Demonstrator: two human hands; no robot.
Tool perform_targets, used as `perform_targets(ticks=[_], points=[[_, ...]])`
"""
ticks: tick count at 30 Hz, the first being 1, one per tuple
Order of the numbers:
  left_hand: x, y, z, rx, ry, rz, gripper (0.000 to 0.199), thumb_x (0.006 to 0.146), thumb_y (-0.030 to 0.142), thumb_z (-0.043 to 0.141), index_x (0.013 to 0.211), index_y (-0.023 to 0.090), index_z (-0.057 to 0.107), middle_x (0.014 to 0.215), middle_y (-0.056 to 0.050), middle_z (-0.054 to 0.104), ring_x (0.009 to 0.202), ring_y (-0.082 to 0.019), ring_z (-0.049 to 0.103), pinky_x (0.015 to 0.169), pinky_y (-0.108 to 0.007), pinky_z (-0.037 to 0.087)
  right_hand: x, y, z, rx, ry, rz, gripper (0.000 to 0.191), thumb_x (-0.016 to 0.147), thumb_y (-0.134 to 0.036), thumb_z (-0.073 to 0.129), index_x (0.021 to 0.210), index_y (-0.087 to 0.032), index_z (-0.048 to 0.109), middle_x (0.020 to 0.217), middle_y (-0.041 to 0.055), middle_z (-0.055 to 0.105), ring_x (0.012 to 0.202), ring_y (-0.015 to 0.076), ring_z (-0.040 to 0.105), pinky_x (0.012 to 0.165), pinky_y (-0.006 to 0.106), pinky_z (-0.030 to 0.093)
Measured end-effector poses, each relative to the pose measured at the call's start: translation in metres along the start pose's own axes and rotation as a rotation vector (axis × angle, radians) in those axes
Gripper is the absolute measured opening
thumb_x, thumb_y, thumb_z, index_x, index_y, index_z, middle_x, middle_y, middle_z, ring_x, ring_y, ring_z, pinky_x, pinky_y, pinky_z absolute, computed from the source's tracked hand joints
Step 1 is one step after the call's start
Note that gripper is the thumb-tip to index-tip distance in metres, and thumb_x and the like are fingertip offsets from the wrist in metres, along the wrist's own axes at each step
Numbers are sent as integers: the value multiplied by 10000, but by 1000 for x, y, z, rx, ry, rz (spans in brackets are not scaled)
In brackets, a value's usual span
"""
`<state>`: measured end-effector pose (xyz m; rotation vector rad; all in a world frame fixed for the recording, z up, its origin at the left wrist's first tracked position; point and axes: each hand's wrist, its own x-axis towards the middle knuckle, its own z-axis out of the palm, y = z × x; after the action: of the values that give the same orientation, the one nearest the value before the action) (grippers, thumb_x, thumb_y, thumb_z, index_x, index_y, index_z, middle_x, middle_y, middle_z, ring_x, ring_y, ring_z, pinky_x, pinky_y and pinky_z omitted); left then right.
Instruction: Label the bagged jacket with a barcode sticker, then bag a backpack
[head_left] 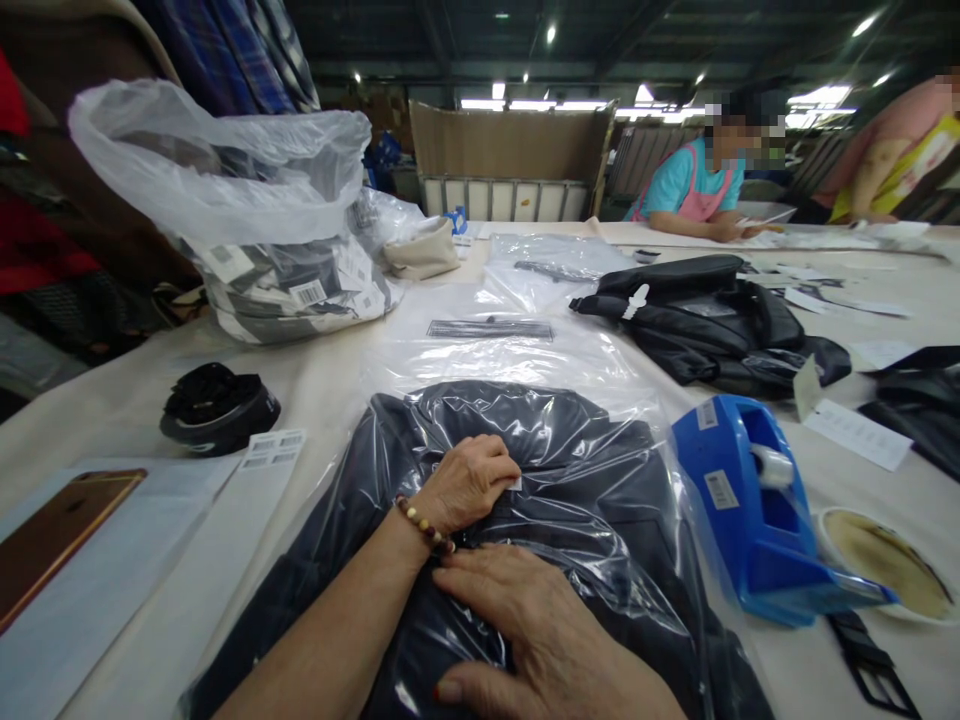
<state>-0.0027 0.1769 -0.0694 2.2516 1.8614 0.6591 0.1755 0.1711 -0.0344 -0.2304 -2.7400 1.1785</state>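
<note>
Clothing, dark and bagged, lies at the counter's near edge. The right hand rests flat on it, grip apart; the left hand curls at a small white tag, and whether that grip is clamped cannot be told. Phone at the near left corner; translucent sack along the left edge; aproned person at the far edge; ceiling lights beyond.

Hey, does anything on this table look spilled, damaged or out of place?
Nothing looks spilled or damaged. Mildly untidy, perhaps: the black item lying in a loose heap beyond the blue tape dispenser, whereas the dark garment in clear plastic is spread fairly flat.
</note>
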Motion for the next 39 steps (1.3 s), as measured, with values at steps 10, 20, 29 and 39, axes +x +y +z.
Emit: perform_targets(ticks=[10, 20, 29, 39], points=[[2, 0, -1, -18, -25, -24, 54, 821, 218, 623, 832, 187, 666, 824, -10, 603, 797, -150, 516, 759, -289, 395, 1, 9, 10, 47, 103, -37, 548, 781, -592, 562, 1199, -237, 560, 1199, 51, 602, 1076, 216, 550, 926, 326, 414], [-7, -2, -9, -14, -62, -74, 132, 819, 176, 595, 922, 184, 677, 882, -26, 617, 870, -130, 558, 833, -237, 442, 5, 13, 4, 127, 65, -23, 493, 774, -480, 635, 1202, -243, 565, 1175, 35, 623, 1083, 209, 561, 945, 343, 408], [-19, 22, -27, 108, -140, -184, 175, 832, 121, 487, 871, 104, 657, 994, -120, 608, 972, -223, 570, 909, -354, 452, 5, 12, 2, 169, 72, -89, 437, 792, -489, 603, 1162, -257, 586, 1107, 8, 649, 1006, 205, 591, 891, 309, 419], [-17, 36, -19, 53, -348, -137, 278, 861, 178, 527, 1136, 192, 561, 1331, -84, 468, 1248, -213, 409, 1048, -358, 348, 11, 8, 3, 120, 43, -144, 453, 837, -597, 456, 924, -202, 658, 866, -16, 668, 831, 175, 609, 754, 265, 451]])
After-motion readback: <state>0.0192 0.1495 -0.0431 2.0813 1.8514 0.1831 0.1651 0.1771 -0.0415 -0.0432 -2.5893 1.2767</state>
